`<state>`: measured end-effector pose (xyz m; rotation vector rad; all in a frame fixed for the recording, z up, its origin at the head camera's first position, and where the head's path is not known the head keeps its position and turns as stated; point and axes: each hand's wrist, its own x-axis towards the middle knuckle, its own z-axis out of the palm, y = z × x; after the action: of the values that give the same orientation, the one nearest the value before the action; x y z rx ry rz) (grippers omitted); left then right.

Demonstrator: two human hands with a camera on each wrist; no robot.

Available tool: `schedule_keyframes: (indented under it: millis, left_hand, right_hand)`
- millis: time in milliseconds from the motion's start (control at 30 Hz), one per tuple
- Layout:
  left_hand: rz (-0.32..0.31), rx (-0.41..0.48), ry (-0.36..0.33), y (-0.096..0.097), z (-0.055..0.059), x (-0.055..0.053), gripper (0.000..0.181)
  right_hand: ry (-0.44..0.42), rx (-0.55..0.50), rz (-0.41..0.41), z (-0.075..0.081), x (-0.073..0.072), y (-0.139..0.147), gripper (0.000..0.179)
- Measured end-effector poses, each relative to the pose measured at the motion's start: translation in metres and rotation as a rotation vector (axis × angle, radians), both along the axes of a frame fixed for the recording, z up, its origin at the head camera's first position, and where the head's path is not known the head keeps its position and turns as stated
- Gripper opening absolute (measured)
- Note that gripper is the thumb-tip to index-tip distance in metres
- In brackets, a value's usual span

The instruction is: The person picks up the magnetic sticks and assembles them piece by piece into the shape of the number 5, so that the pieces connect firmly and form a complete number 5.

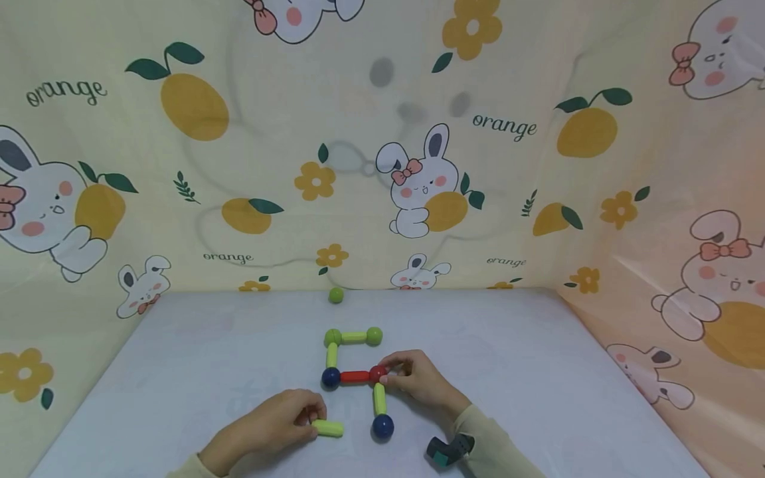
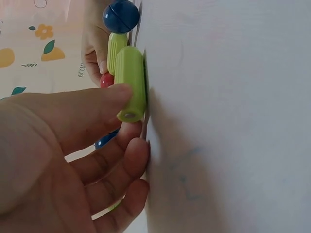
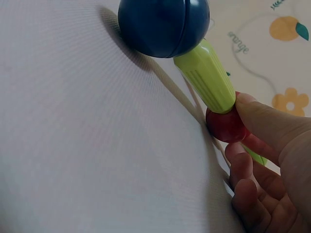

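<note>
On the white table a chain of magnetic balls and rods lies joined. From a green ball (image 1: 374,336) a green rod (image 1: 354,337) runs to a second green ball (image 1: 332,338). Another rod (image 1: 331,356) leads down to a blue ball (image 1: 331,378), then a red rod (image 1: 355,377) reaches a red ball (image 1: 378,375). Below that, a green rod (image 3: 208,77) ends in a blue ball (image 1: 382,427). My right hand (image 1: 421,382) pinches the red ball between thumb and fingers. With thumb and fingertips my left hand (image 1: 277,421) holds a loose green rod (image 2: 130,85), apart from the chain.
A lone green ball (image 1: 337,295) sits at the table's back edge. Behind it hangs a patterned cloth (image 1: 370,259) with rabbits and oranges. A dark strap (image 1: 449,451) is on the right wrist. The white table (image 1: 209,358) extends around the chain.
</note>
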<state>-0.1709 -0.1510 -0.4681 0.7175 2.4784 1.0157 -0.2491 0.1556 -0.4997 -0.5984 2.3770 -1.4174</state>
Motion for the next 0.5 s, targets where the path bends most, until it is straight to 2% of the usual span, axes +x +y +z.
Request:
schedule_keyframes:
  millis: [200, 500]
  left_hand:
    - [0.013, 0.012, 0.035, 0.002, 0.0, 0.001, 0.015]
    - [0.035, 0.042, 0.014, 0.011, -0.004, 0.002, 0.014]
  right_hand:
    - [0.0, -0.01, -0.001, -0.001, 0.0, 0.0, 0.027]
    - [0.012, 0.001, -0.002, -0.002, -0.001, 0.0, 0.026]
